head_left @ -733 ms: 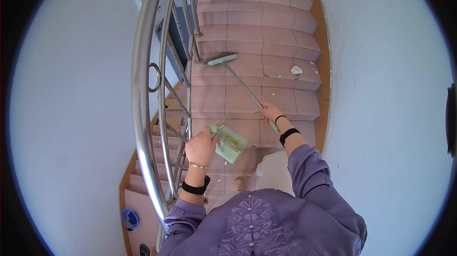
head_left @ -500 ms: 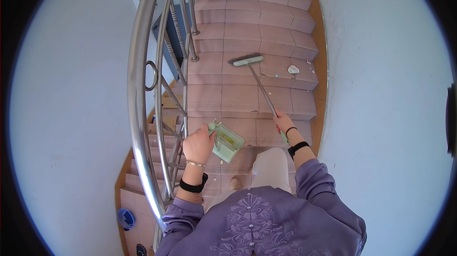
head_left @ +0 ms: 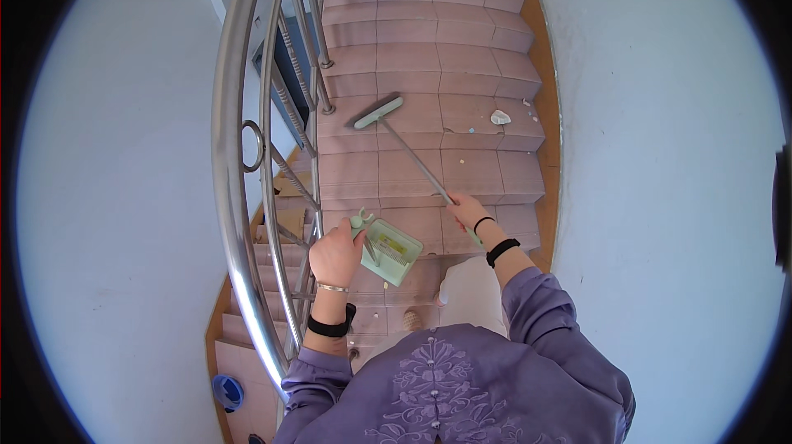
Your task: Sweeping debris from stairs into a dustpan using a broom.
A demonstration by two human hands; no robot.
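My left hand [head_left: 334, 256] is closed round the top of the handle of a pale green dustpan [head_left: 393, 251], which hangs low over the steps in front of me. My right hand [head_left: 469, 211] grips the grey shaft of a broom [head_left: 419, 165], near its green end. Up ahead, the broom's pale green head [head_left: 378, 111] lies on a step close to the railing side, with its dark bristles facing away to the left. A crumpled white scrap [head_left: 500, 117] and small bits of litter [head_left: 471, 130] lie on that same step, to the right of the broom head.
Pink tiled stairs [head_left: 408, 58] rise ahead of me. A curved steel railing [head_left: 227, 163] runs along the left, with lower steps beyond it and a blue bucket [head_left: 228, 393]. A pale wall [head_left: 643, 155] borders the right. Small crumbs [head_left: 385, 285] lie below the dustpan.
The broom head has swung left along its step toward the railing and turned more slantwise. My right hand has shifted slightly left and down; the dustpan has barely moved.
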